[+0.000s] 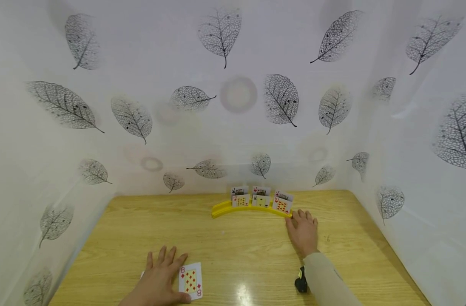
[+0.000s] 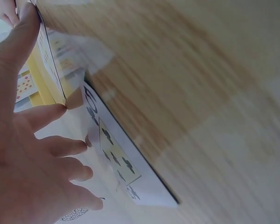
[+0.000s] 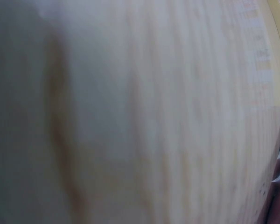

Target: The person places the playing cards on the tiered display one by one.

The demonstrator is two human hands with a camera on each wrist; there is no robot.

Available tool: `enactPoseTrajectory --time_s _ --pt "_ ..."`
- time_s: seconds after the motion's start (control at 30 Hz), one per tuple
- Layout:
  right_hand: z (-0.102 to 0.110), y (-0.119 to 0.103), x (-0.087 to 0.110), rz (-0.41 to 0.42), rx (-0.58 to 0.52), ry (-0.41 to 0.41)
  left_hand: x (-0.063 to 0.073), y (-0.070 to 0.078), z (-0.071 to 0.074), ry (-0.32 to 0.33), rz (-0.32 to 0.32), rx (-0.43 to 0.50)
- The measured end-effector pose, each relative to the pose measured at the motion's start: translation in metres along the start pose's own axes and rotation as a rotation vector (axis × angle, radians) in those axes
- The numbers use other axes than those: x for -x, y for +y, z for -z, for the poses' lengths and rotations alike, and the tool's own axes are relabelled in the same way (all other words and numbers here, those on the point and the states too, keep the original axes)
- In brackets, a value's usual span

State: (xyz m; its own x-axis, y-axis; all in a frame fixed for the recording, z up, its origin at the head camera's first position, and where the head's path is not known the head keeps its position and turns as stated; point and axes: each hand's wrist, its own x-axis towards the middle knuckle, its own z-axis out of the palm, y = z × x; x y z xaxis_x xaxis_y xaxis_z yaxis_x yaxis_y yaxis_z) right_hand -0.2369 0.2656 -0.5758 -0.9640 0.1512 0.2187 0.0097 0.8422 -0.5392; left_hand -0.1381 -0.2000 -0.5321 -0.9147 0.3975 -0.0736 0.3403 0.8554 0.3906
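My left hand [image 1: 160, 276] is spread low over the near left of the table. Its thumb and index finger touch the left edge of an eight of diamonds [image 1: 191, 281], lying face up. A six of clubs [image 2: 116, 156] shows beyond the other fingertips in the left wrist view; in the head view the hand covers nearly all of it. At the back, my right hand [image 1: 305, 231] rests with its fingers at the right end of a curved yellow card holder [image 1: 221, 209]. Three tens, including a ten of hearts [image 1: 282, 205], stand in its front row, with jacks [image 1: 261, 190] behind.
A wooden table [image 1: 233, 246] spans the view. White curtains [image 1: 240, 140] with a leaf print rise behind it and along both sides. A small black object [image 1: 301, 282] is beside the right forearm.
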Motion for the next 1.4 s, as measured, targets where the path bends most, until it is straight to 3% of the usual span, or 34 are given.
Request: enactPoseTrajectory --time_s 0.27,0.53,0.8,1.4 --pt "0.0014 -0.0007 0.0 -0.016 -0.003 -0.023 0.001 -0.0002 0.002 0.002 0.041 0.063" --pt "0.0028 -0.0014 0.0007 -0.025 -0.007 -0.037 -0.0007 -0.0028 0.0018 0.051 -0.001 0.033" --pt "0.0042 -0.0043 0.0014 -0.015 0.003 -0.031 -0.0042 -0.0019 0.0053 0.037 0.007 0.074" --pt "0.0022 -0.0005 -0.0008 -0.009 -0.003 -0.028 -0.0068 -0.0008 0.0032 0.087 -0.01 0.011"
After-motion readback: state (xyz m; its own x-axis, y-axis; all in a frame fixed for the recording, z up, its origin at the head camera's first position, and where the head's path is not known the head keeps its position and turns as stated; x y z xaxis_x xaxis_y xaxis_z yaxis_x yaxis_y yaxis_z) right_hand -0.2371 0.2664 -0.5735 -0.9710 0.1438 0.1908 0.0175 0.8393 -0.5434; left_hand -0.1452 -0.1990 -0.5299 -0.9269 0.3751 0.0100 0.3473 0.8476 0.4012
